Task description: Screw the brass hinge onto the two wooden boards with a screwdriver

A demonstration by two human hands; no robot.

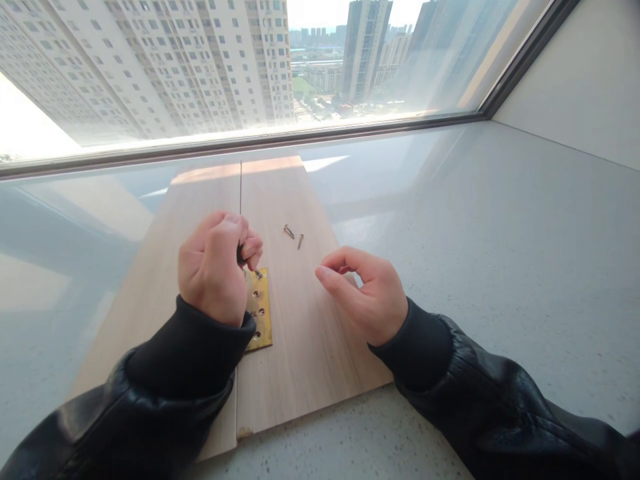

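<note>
- Two pale boards lie side by side under my hands, the left board and the right board, with a dark seam between them.
- My left hand is closed in a fist around a dark handle, just over the top end of the brass plate.
- That plate lies on the right board, beside the seam; a screw shows at its top hole.
- My right hand curls loosely, thumb and forefinger close together; I cannot tell whether they pinch anything.
- Two loose screws, one longer and one shorter, rest beyond the plate, near each other.
- To work this screw well, I judge I should hold the handle square above it, press straight down, and steady the plate with my free fingertips.
- My fist hides most of the handle and its tip; my cuff covers the plate's left edge, so I cannot tell whether it crosses the seam.
</note>
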